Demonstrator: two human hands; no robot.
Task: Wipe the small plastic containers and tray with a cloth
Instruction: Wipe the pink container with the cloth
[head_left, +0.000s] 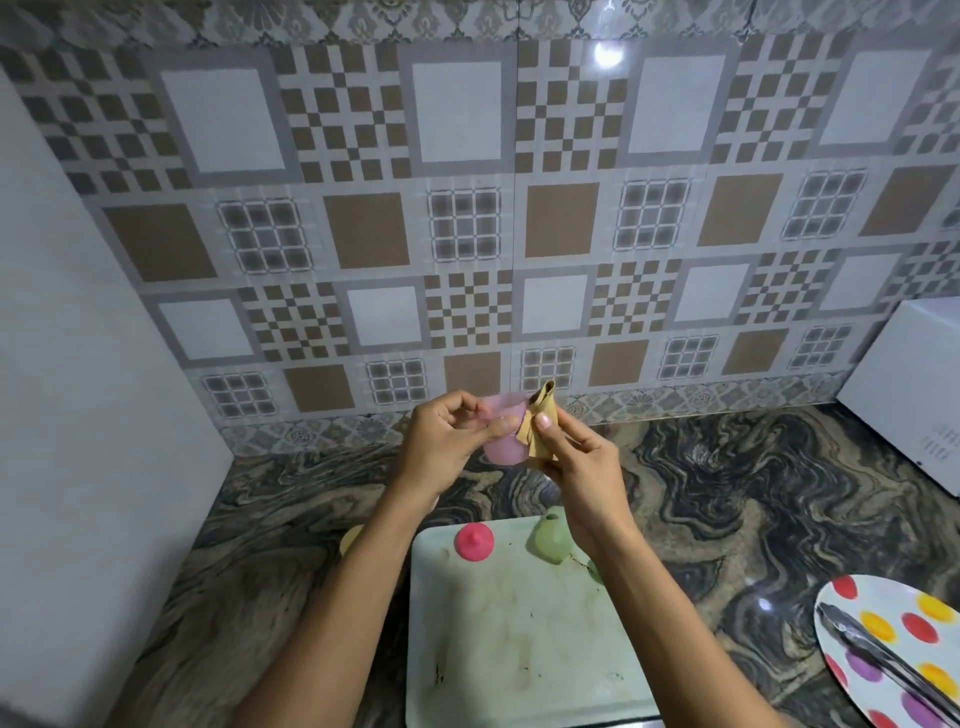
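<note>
My left hand (447, 444) holds a small translucent pink container (503, 441) up above the counter. Pressed against the container's right side is a folded tan cloth (540, 421), pinched in my right hand (582, 467). Below my hands lies a pale green tray (519, 634) with brown stains on its surface. A pink lid (474, 541) and a green container (549, 538) stand at the tray's far edge. A yellow container (350, 538) peeks out left of my left forearm, off the tray.
The dark marbled counter (727, 493) runs under everything, up to the tiled wall. A white appliance (909, 395) stands at the right. A polka-dot plate (893, 649) with metal tongs (878, 660) on it lies at the lower right. A white surface (78, 415) fills the left.
</note>
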